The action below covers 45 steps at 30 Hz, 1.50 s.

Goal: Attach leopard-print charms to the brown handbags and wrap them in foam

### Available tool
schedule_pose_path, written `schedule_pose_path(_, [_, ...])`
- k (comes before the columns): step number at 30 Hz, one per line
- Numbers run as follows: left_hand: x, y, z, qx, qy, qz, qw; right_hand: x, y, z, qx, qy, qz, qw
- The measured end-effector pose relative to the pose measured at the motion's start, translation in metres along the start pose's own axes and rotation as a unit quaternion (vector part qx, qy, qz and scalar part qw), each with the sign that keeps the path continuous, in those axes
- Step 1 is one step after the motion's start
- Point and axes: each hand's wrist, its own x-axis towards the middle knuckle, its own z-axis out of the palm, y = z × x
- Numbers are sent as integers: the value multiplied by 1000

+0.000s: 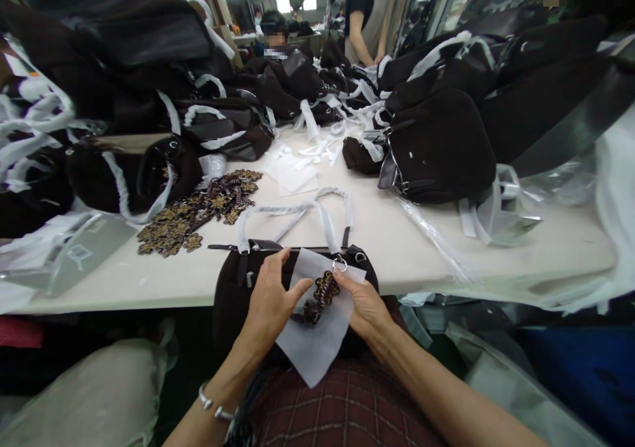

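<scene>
A dark brown handbag (231, 301) leans at the table's front edge, its handles (325, 219) wrapped in white paper. Over its front lies a white tissue sheet (317, 358). On the sheet is a charm (326, 289) of gold-and-dark flower shapes and a brown strap, below a silver ring (340, 264) at the bag's top. My right hand (364, 305) pinches the sheet's right side, thumb by the ring; its other fingers are partly hidden behind the paper. My left hand (270, 298) is open at the sheet's left, thumb apart from the fingers, near the charm.
A pile of similar flower charms (198, 212) lies left on the table (397, 255). Brown bags (441, 146) are heaped right, left and behind. Loose white sheets (292, 172) and clear plastic (436, 235) lie about. A co-worker (364, 17) stands beyond the bags.
</scene>
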Motion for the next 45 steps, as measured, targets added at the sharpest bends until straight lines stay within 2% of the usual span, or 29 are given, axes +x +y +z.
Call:
schedule_pose_path(3, [12,-1,-6,-33,-107,-38,993,1,1,0,-2,8,-12,1000])
schedule_pose_path(5, [14,3,-4,-34,-152,-55,986,0,2,0,-9,7,-19,1000])
schedule_pose_path(8, [9,14,0,1,-137,-45,990,-1,1,-3,-45,-9,-19,999])
schedule_pose_path(11, [0,28,4,63,-101,23,993,0,1,-5,-86,-21,-37,995])
schedule_pose_path(14, [-12,36,11,154,-103,87,979,3,4,-4,-108,5,-85,991])
schedule_pose_path(18, [-32,29,29,299,-110,150,936,6,12,-1,-86,59,-96,990])
schedule_pose_path(22, [-44,13,42,375,-79,222,897,4,16,0,-43,61,-85,994])
schedule_pose_path(25, [-41,10,44,387,-75,240,887,-3,16,2,-24,71,-72,995])
schedule_pose_path(27, [-37,13,45,387,-77,236,888,-9,15,3,-16,56,-68,996])
schedule_pose_path(30, [-35,18,47,364,-94,216,901,-13,14,3,-38,9,-72,997])
schedule_pose_path(32, [-38,21,45,320,-107,194,921,-11,13,1,-48,15,-73,996])
schedule_pose_path(36, [-37,25,27,124,-148,161,968,-5,9,-4,-60,37,-82,994])
schedule_pose_path(39, [-24,22,9,25,-102,82,991,-4,4,-3,-68,10,-67,995])
schedule_pose_path(41, [-13,15,7,-15,-98,24,995,-5,2,-1,-66,7,-65,996])
schedule_pose_path(45, [-5,0,25,-152,-207,-62,965,-6,4,1,-110,25,-99,989])
